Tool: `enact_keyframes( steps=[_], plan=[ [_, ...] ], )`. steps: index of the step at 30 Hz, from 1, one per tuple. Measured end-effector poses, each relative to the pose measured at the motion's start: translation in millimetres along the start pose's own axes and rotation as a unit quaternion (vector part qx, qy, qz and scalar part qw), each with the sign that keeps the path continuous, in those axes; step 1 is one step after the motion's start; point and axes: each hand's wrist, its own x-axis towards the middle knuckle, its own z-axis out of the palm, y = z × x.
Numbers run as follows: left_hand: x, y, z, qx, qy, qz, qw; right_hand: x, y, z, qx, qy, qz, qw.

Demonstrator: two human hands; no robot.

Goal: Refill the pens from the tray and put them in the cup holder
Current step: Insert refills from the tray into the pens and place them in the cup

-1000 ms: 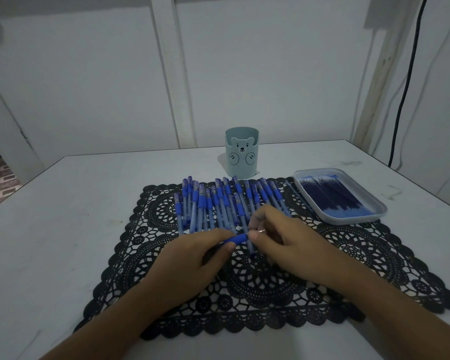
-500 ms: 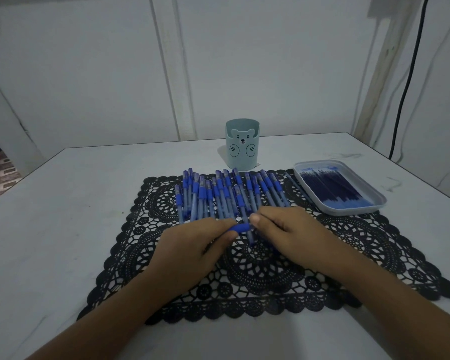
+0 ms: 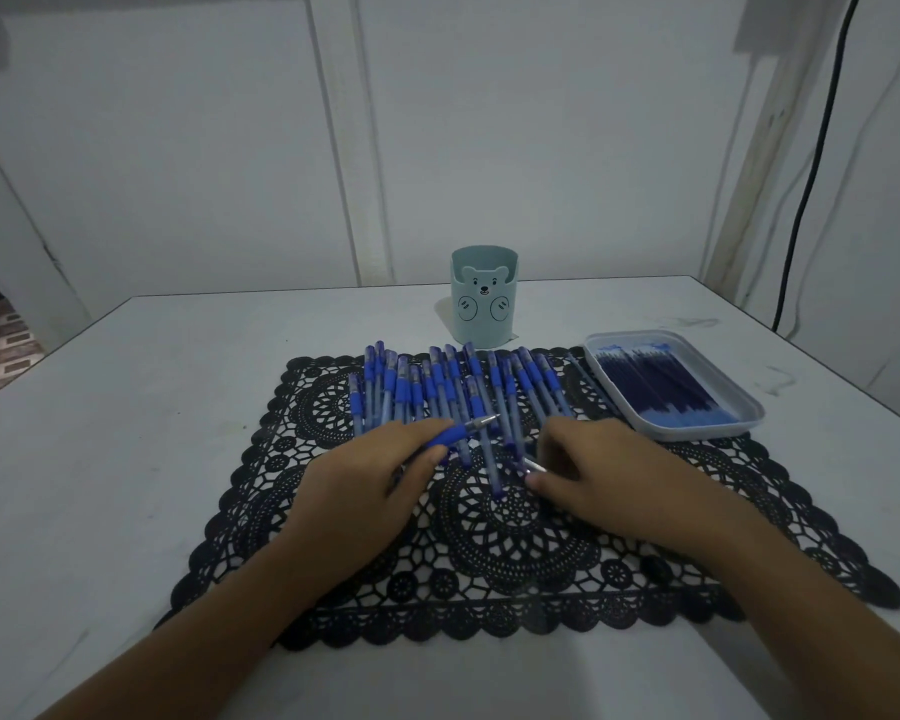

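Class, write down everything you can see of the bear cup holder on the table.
The cup holder is a pale blue-green, plastic-looking cylinder with a bear's face and two paws on its front; the ears rise into a dip in the rim. It stands upright on the white table, just beyond the far edge of the black lace mat and the row of pens. No pen sticks out of it.

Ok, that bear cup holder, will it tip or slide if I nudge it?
Probably light: the cup holder looks like thin plastic, with nothing sticking out. It's taller than wide, so a push near the rim may tip it. It stands on the smooth table beyond the lace mat, so a low push likely slides it.
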Motion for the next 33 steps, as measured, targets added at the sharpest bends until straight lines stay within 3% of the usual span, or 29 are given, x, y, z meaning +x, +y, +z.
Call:
enact_keyframes(
  steps=[3, 6, 15, 21, 29, 33],
  plan=[
    [0.4, 2.0, -1.1, 0.012, -0.008, 0.002, 1.000, 2.8, -0.2, -6.0, 0.182, 0.075, 0.001, 0.980],
    [1.0, 3.2, -1.7, 0.012, -0.014, 0.005, 1.000, 5.2, 0.4, -7.2, 0.269, 0.143, -0.027, 0.952],
    [1.5, 0.3, -1.9, 0.000, -0.007, 0.001, 1.000, 6.1, -1.3, -3.4, 0.309, 0.174, -0.030, 0.935],
    [0.9, 4.7, -3.8, 0.015, -0.035, 0.017, 0.999, 5.9, -10.2, 7.8, 0.360, 0.100, -0.041, 0.927],
    [7.2, 7.8, -5.7, -0.153, -0.111, -0.051, 0.981, 6.4, -7.6, 17.5, 0.349, 0.092, -0.088, 0.928],
    [12.9, 12.2, -7.4, -0.162, -0.164, -0.083, 0.970, 10.1, -5.1, 20.1, 0.297, 0.115, -0.101, 0.942]
  ],
)
